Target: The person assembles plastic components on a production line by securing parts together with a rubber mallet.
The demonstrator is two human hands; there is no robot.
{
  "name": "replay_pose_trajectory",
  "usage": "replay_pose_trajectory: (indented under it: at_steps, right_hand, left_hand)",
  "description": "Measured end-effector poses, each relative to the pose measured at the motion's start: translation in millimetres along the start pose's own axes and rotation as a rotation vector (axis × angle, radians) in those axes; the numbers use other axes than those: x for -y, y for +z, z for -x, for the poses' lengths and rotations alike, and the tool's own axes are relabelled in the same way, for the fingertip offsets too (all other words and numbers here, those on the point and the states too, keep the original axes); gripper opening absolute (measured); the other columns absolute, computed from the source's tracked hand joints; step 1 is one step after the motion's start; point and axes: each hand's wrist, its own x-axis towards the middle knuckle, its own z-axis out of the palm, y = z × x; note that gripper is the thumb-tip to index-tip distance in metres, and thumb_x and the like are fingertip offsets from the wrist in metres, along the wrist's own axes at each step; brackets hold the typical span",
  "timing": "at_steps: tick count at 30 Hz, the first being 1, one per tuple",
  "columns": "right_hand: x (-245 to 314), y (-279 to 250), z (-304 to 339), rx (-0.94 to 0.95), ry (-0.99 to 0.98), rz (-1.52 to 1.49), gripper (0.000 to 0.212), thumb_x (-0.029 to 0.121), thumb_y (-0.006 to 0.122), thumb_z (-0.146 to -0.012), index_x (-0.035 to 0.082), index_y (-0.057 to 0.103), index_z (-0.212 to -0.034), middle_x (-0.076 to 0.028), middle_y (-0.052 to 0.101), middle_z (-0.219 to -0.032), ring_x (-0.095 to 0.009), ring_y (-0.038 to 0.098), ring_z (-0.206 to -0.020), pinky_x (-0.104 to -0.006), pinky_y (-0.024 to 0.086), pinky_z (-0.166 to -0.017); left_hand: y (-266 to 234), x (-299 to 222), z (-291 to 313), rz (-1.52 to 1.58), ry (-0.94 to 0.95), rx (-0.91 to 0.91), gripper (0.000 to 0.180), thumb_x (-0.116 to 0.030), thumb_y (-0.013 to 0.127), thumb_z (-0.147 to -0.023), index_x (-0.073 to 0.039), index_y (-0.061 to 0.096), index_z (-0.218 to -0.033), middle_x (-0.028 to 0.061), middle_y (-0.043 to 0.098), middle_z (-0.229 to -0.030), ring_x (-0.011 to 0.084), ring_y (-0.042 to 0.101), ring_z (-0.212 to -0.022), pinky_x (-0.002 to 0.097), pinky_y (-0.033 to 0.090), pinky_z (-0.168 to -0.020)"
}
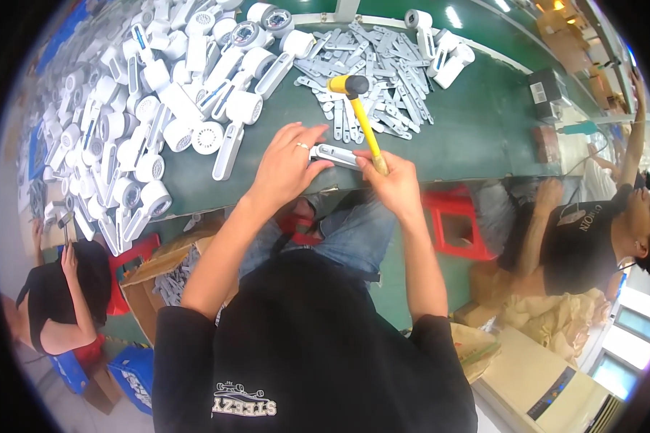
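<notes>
Between my hands lies a pale grey, elongated handle piece (336, 154) with a slot along it, close to the bench's near edge. My left hand (285, 164) curls round its left end, thumb below and fingers above; whatever sits under the palm is hidden. My right hand (395, 182) grips the wooden end of a yellow-handled hammer (364, 124), and its thumb and fingertips also touch the piece's right end. The hammer's yellow and black head points away from me, over the bench. Beyond it spreads a heap of flat grey handle strips (375, 68).
White handheld fan bodies (195, 94) are piled across the left of the green bench (477, 144), with several more at the back right (448, 61). A dark box (549, 94) stands at right. Co-workers sit on both sides, near red stools (458, 224). An open carton (148, 289) sits at lower left.
</notes>
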Motion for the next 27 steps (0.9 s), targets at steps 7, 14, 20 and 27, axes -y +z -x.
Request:
replay_pose_trajectory:
  at_steps: [7,14,20,27]
  right_hand:
    - [16,-17,-19,0.21,0.043,0.12,0.019,0.017,0.075,-0.101,0.006,0.081,-0.116,0.003,0.066,-0.075,-0.004,0.054,-0.067,-0.026,0.043,-0.06]
    - [31,-5,-8,0.083,0.23,0.079,0.032,0.026,0.077,-0.102,0.007,0.076,-0.127,0.003,0.062,-0.068,-0.005,0.049,-0.051,-0.0258,0.038,-0.047]
    - [3,1,-9,0.11,0.298,-0.322,0.034,0.024,0.075,-0.103,-0.002,0.074,-0.125,0.0,0.062,-0.064,-0.005,0.047,-0.043,-0.0231,0.033,-0.041]
    - [-1,6,-2,0.026,0.271,-0.266,0.034,0.026,0.074,-0.104,0.003,0.073,-0.128,0.002,0.06,-0.066,-0.005,0.047,-0.048,-0.023,0.035,-0.044]
  left_hand:
    - [4,14,-4,-0.071,0.273,-0.013,0.027,-0.018,0.085,-0.083,-0.01,0.076,-0.107,0.0037,0.074,-0.107,0.0264,0.068,-0.108,0.0446,0.052,-0.099]
    - [8,18,-5,-0.104,0.256,-0.012,0.024,-0.022,0.084,-0.085,-0.011,0.078,-0.106,-0.0008,0.074,-0.103,0.0208,0.068,-0.104,0.0396,0.05,-0.093]
    - [7,16,-4,-0.071,0.22,-0.001,0.026,-0.022,0.084,-0.086,-0.014,0.079,-0.109,-0.0014,0.075,-0.105,0.0207,0.068,-0.107,0.0411,0.051,-0.097]
    - [7,20,-20,-0.143,0.43,0.112,0.032,-0.014,0.081,-0.087,-0.02,0.08,-0.119,0.0019,0.076,-0.108,0.0215,0.073,-0.103,0.0464,0.053,-0.11]
